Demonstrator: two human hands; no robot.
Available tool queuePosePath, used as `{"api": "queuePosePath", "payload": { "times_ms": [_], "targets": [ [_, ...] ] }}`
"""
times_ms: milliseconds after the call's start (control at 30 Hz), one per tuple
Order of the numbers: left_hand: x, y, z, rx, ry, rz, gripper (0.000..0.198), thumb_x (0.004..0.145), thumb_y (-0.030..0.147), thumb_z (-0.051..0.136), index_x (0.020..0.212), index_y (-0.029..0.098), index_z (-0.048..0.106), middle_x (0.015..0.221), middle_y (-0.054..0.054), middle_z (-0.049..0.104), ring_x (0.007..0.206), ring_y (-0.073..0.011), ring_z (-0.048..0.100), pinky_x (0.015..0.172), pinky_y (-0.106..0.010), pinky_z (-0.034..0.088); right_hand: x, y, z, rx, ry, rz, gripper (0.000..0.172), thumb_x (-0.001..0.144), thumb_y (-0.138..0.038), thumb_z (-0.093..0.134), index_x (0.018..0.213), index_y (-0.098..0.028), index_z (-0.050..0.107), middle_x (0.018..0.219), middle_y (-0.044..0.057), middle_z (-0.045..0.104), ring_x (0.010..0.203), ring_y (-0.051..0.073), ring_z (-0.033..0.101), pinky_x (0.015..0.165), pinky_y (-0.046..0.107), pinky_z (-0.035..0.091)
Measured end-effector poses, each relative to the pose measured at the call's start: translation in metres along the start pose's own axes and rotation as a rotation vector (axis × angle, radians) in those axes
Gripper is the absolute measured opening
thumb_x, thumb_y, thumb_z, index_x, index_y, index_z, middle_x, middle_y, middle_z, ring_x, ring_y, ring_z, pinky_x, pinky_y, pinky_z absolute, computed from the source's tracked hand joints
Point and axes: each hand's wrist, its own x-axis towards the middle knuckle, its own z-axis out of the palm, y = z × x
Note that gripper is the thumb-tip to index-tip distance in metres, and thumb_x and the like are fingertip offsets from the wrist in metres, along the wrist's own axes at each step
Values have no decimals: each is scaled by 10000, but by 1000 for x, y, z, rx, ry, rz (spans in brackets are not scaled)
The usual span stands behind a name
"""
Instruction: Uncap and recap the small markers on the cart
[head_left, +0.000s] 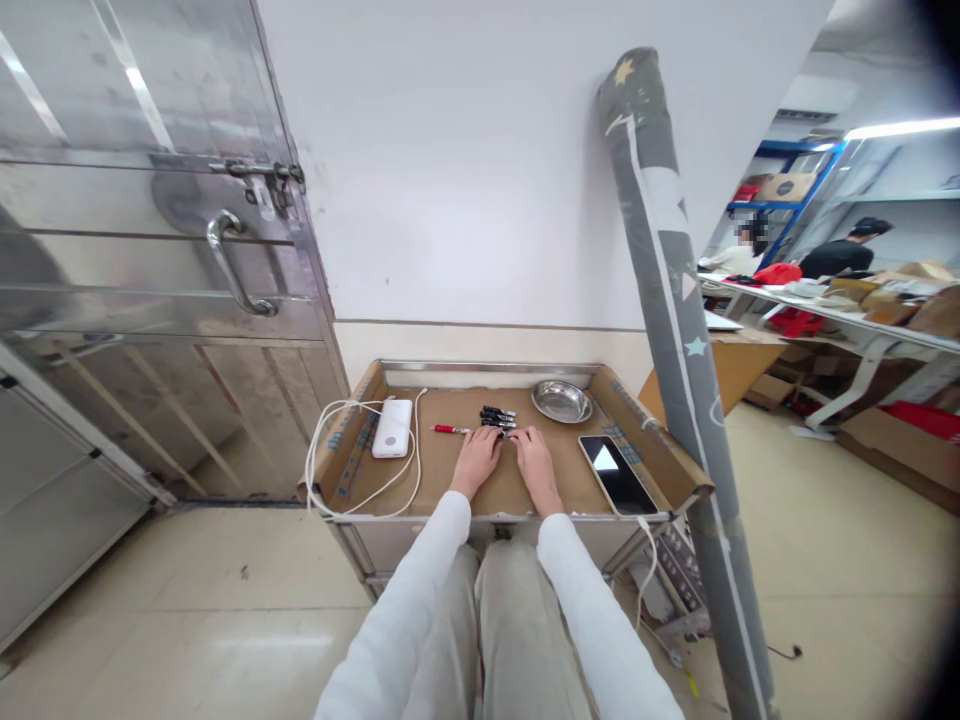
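My left hand [478,460] and my right hand [535,462] rest close together over the middle of the cardboard-lined tray top. The fingers of both are bent, with the tips drawn together around a small dark and shiny piece [505,434], too small and too covered to name. Just beyond the fingertips, several black pens [498,413] lie side by side, pointing left to right. A red pen [448,429] lies left of them, its right end close to my left fingers. Behind and to the right sits a round, shallow metal dish [562,400].
A white power bank [392,428] with a looping white cable lies on the left; a phone [618,475], plugged in, lies on the right. Raised cardboard [626,430] edges the top. A long grey roll [675,300] leans on the wall. Two people sit far right.
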Motion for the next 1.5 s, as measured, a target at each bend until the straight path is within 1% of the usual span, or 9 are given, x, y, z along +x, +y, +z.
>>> {"api": "queuePosePath", "payload": {
  "times_ms": [133, 267, 433, 733, 1000, 1100, 1200, 1300, 1500],
  "targets": [
    [-4, 4, -4, 79, -61, -11, 195, 914, 313, 474, 1043, 193, 559, 1085, -70, 590, 1049, -221, 531, 933, -392, 395, 0, -1, -5, -105, 16, 56, 278, 945, -222, 364, 1018, -183, 630, 965, 95, 631, 902, 219, 537, 831, 330, 411],
    [-5, 3, -4, 65, -51, -50, 128, 910, 268, 482, 946, 170, 556, 1011, -76, 591, 989, -210, 557, 886, -358, 421, 0, -2, -5, -182, -35, 86, 271, 944, -213, 377, 1019, -180, 635, 950, 91, 668, 871, 219, 546, 809, 326, 395],
    [-5, 2, -4, 15, 3, -89, 107, 927, 224, 449, 965, 175, 537, 985, -69, 620, 940, -190, 586, 844, -323, 445, -1, -5, -8, -189, -108, 29, 270, 948, -199, 365, 995, -200, 630, 901, 73, 675, 851, 209, 557, 780, 306, 385],
    [-7, 1, -6, 36, 26, -44, 119, 937, 232, 441, 998, 182, 529, 986, -54, 649, 934, -188, 603, 843, -320, 438, -1, -7, -9, -169, -85, 1, 291, 932, -143, 344, 1033, -196, 611, 935, 74, 672, 877, 200, 567, 803, 300, 401],
    [-9, 3, -8, 50, 70, -62, 151, 952, 253, 414, 1030, 187, 526, 1041, -51, 649, 978, -170, 607, 873, -326, 399, -1, -5, -8, -109, -43, 52, 286, 918, -162, 344, 1025, -181, 608, 954, 103, 668, 900, 216, 584, 825, 333, 449],
    [-9, 3, -10, 40, 66, -43, 169, 960, 250, 394, 1052, 188, 522, 1059, -48, 645, 979, -159, 606, 879, -320, 393, -1, -8, -9, 28, -80, -7, 329, 920, -180, 335, 1184, -188, 530, 1063, 90, 662, 958, 191, 609, 844, 309, 475],
    [-9, 4, -10, 78, 90, -53, 213, 964, 242, 371, 1117, 190, 508, 1085, -61, 635, 983, -166, 599, 879, -322, 392, -1, -12, -10, 143, -148, -58, 533, 892, -163, 356, 1416, -217, 278, 1219, 64, 616, 1038, 159, 612, 845, 269, 491],
    [-9, 5, -10, 148, 135, -140, 253, 965, 255, 346, 1148, 185, 506, 1077, -83, 626, 987, -197, 586, 877, -346, 401, 0, -14, -10, 137, -196, -58, 634, 866, -158, 374, 1466, -217, 178, 1306, 70, 560, 1126, 167, 571, 913, 292, 470],
    [-14, 7, -14, 310, 165, -434, 282, 922, 116, 300, 1077, 132, 536, 1055, -153, 586, 1035, -276, 530, 887, -439, 418, 1, -12, -6, 0, -245, -88, 471, 892, -224, 374, 1358, -194, 430, 1409, 93, 446, 1259, 197, 429, 1043, 366, 367]
  ]
}}
